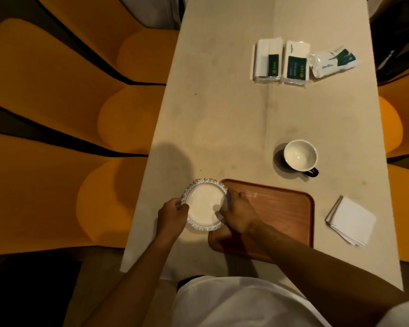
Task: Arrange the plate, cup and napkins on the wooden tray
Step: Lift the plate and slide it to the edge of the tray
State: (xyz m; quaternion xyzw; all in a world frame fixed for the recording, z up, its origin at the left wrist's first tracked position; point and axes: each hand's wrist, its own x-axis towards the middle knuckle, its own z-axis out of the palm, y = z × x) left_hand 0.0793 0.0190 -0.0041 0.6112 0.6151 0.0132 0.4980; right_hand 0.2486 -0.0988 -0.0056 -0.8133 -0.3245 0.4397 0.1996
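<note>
A small white plate with a patterned frilled rim overlaps the left edge of the wooden tray. My left hand grips the plate's left rim and my right hand grips its right rim, above the tray's left part. A cup, white inside with a dark handle, stands on the table beyond the tray's far right corner. A stack of white folded napkins lies on the table to the right of the tray.
Three packets of tissues lie further up the long beige table. Orange seats line the left side, and more orange seating shows at the right edge. My white shirt fills the bottom of the view.
</note>
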